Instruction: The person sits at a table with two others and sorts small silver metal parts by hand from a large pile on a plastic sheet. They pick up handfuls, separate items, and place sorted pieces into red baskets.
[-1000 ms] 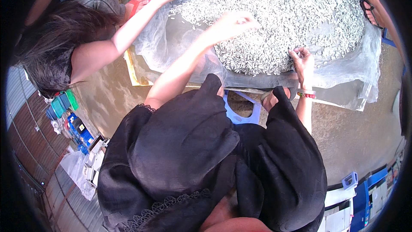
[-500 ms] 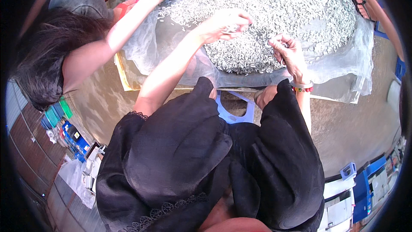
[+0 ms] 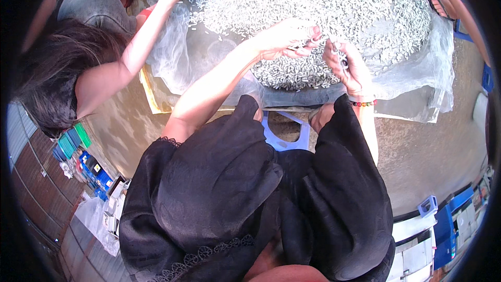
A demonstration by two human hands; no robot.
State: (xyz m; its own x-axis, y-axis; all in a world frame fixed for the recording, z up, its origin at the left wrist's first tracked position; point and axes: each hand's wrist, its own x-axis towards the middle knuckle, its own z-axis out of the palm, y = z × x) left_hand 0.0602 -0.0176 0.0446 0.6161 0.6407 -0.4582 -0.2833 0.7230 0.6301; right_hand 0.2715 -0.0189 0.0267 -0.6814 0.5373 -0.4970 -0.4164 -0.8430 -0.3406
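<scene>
A wide heap of small, pale grey-white, rod-shaped pieces (image 3: 292,75) lies on a sheer, see-through sheet (image 3: 412,96). I cannot tell what the pieces are. Over the near part of the heap, my left hand (image 3: 287,39) is curled, its thumb and fingers drawn together around small pale pieces; glare washes out the detail. My right hand (image 3: 350,68), wearing a beaded bracelet (image 3: 364,103), faces it with bent fingers and the fingertips close together. Something small sits among those fingers, too small to name. A narrow gap separates the two hands.
At the left, another person's arm (image 3: 133,55) reaches to the heap's far-left edge. At the right edge are another person's arm (image 3: 464,15) and sandalled foot (image 3: 441,4). A blue plastic stool (image 3: 271,138) shows between my knees. Bins and boxes (image 3: 443,235) stand lower right.
My left hand has moved right and slightly nearer, closing toward my right hand. The right hand's fingertips have lifted and turned toward it. The left person's hand has shifted left.
</scene>
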